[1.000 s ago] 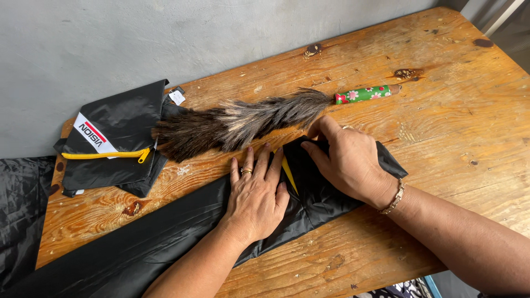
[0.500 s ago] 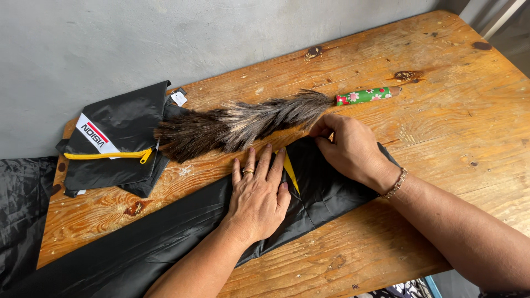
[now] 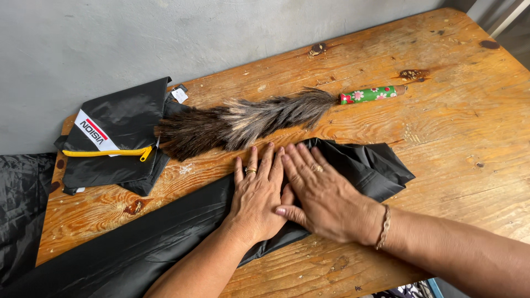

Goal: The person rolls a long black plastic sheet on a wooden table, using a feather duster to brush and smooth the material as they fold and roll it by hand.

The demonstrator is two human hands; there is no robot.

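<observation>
A long strip of black fabric [image 3: 127, 243] lies diagonally across the wooden table [image 3: 452, 127]. My left hand [image 3: 256, 196] presses flat on it with fingers spread. Beside it my right hand [image 3: 323, 193] also lies flat on the folded end of the fabric [image 3: 375, 165], its thumb touching my left hand. Both hands wear rings, and a bracelet sits on my right wrist. Just beyond my fingertips rests a feather duster [image 3: 243, 121] with a green floral handle [image 3: 369, 95].
A folded black pouch [image 3: 116, 138] with a yellow zip and a white label lies at the table's back left. More black fabric [image 3: 16, 209] hangs off the left edge. A grey wall runs behind the table.
My right hand has slid left from the fabric's far upper edge to lie flat next to my left hand. The yellow strip between the hands is now covered.
</observation>
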